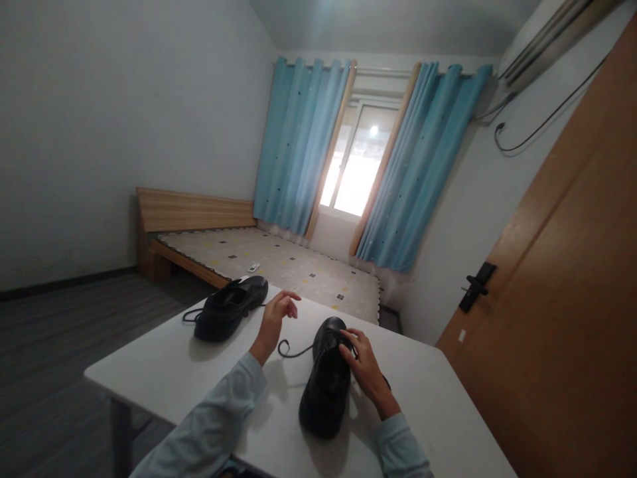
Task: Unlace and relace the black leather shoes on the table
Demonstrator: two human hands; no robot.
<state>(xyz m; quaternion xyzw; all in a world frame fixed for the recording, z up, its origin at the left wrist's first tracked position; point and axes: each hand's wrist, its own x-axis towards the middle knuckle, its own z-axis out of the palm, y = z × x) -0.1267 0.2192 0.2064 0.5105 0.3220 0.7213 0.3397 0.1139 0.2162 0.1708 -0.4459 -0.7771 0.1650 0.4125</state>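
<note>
Two black lace-up shoes are on a white table (413, 398). The nearer shoe (326, 392) lies in front of me with its toe pointing away and its opening facing up. A loose shoelace (296, 353) trails from its left side in a curl on the tabletop. My right hand (365, 362) rests against the right side of this shoe, thumb and fingers bent round its lacing; part of the laces is hidden under them. Between the two shoes, my left hand (281, 312) is raised with loosely bent fingers and holds nothing. The other shoe (231, 309) sits to its left, laces undone.
Behind the table stands a bed with a patterned mattress (298, 265) and a wooden headboard (199, 211); a small white remote (254, 267) lies on it. A wooden door (562, 299) is close on the right. Blue curtains (303, 146) flank the window (361, 159).
</note>
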